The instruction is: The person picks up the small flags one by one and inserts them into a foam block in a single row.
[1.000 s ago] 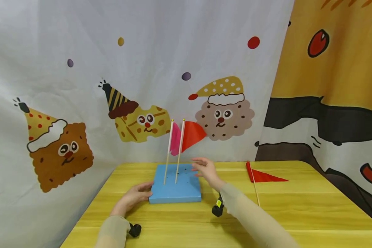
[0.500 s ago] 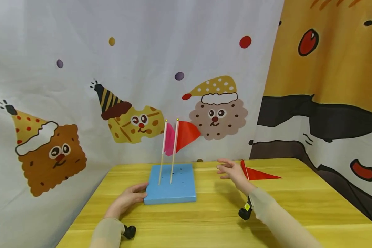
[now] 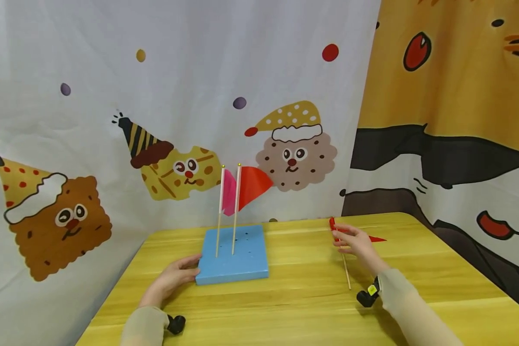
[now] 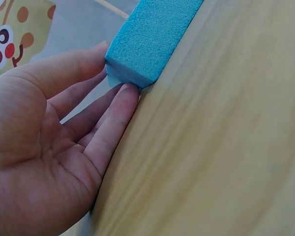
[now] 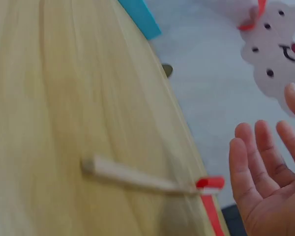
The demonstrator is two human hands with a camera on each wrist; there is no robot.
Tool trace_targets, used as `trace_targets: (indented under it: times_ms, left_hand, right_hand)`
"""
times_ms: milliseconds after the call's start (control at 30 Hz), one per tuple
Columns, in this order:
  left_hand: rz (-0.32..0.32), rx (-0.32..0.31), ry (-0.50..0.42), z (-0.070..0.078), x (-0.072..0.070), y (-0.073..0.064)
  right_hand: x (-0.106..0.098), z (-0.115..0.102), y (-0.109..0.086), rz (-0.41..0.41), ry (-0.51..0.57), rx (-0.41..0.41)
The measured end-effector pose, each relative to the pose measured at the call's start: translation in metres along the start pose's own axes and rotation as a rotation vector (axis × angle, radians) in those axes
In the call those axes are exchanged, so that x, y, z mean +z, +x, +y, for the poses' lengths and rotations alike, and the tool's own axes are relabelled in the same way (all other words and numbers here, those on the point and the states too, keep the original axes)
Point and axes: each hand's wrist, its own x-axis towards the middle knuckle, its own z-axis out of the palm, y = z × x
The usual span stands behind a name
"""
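Note:
My left hand (image 3: 173,278) rests beside a light blue foam block (image 3: 233,274), relaxed fingers touching its left edge. In the left wrist view the fingertips (image 4: 124,94) meet the corner of the block. Two flags stand upright in the block on thin wooden sticks: a pink flag (image 3: 229,193) and a red flag (image 3: 252,186). My right hand (image 3: 358,242), fingers spread and loosely bent, hovers over another red flag (image 3: 377,239) lying on the table and partly hides it. This flag's wooden stick (image 5: 137,176) shows apart from the hand in the right wrist view.
The yellow wood-grain table (image 3: 294,307) reaches back to a hanging white cloth (image 3: 190,72) printed with cartoon biscuits. A mustard-coloured cloth (image 3: 458,72) hangs at the right. Several small holes dot the block's top.
My right hand has moved right, from beside the block to over the lying red flag. The left hand stays at the block. The head view has turned slightly right.

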Motion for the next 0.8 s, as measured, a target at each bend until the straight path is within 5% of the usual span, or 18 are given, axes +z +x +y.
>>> trace_targets:
  times_ms: [333,800]
  left_hand:
    - [0.015,-0.011,-0.007,-0.002,0.0,0.001]
    - [0.031,-0.013,-0.017,-0.004,0.001,0.001]
  right_hand:
    - [-0.03,0.023,-0.007,0.019,-0.016,0.09]
    - [-0.026,0.035,-0.007,0.009,-0.229,0.123]
